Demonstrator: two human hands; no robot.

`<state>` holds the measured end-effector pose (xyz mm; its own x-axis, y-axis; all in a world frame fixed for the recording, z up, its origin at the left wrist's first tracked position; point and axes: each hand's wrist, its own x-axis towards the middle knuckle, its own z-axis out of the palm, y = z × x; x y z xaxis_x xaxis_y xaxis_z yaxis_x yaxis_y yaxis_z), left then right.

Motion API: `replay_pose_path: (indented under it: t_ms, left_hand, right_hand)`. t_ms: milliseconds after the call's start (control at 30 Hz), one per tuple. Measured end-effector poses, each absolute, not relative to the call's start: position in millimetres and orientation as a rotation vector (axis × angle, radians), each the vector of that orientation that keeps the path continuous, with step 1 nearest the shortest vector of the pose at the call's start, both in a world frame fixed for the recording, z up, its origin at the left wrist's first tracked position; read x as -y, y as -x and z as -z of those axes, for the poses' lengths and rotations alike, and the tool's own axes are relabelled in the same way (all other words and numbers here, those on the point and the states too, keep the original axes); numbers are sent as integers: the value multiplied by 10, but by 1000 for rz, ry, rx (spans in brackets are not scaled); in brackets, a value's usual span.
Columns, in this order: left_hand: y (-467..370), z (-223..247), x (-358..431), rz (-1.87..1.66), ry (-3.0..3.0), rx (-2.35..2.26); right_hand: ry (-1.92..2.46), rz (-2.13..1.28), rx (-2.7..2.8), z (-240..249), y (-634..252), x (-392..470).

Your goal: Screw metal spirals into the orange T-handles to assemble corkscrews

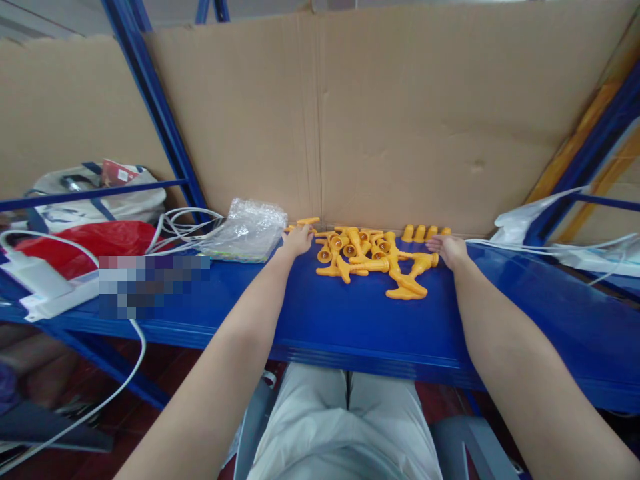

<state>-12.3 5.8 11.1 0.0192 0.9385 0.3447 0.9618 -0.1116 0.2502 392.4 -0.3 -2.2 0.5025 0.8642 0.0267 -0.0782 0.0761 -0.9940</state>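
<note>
My left hand (300, 241) is at the back of the blue table, its fingers closed around the stem of a yellow T-shaped handle (308, 221) whose crossbar shows above them. More yellow T-shaped handles (370, 266) with hollow, cup-like ends lie in a jumbled pile between my hands. To the right of the pile, several yellow pieces (419, 233) stand in a row near the cardboard, rounded ends up. My right hand (451, 251) is beside the right end of this row, fingers stretched out to the left; whether they touch a piece I cannot tell.
A clear plastic bag (253, 227) lies left of my left hand, near white cables (183, 223). Farther left are a power strip (65, 297), a red bag (120, 241) and a cloth bag (100, 193). Cardboard (400, 120) walls the back; blue posts (160, 113) rise at the sides.
</note>
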Motion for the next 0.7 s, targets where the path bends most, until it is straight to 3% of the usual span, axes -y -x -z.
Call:
replay_pose_path:
  t_ms: [167, 467, 700]
  left_hand:
    - [215, 5, -160, 492, 2337, 2068]
    - [193, 67, -134, 576, 2271, 2054]
    - [82, -4, -18, 662, 2325, 1777]
  right_hand:
    - [1326, -807, 803, 56, -3947, -38]
    - [1363, -759, 860, 80, -3935, -56]
    - [1379, -756, 847, 51, -3900, -15]
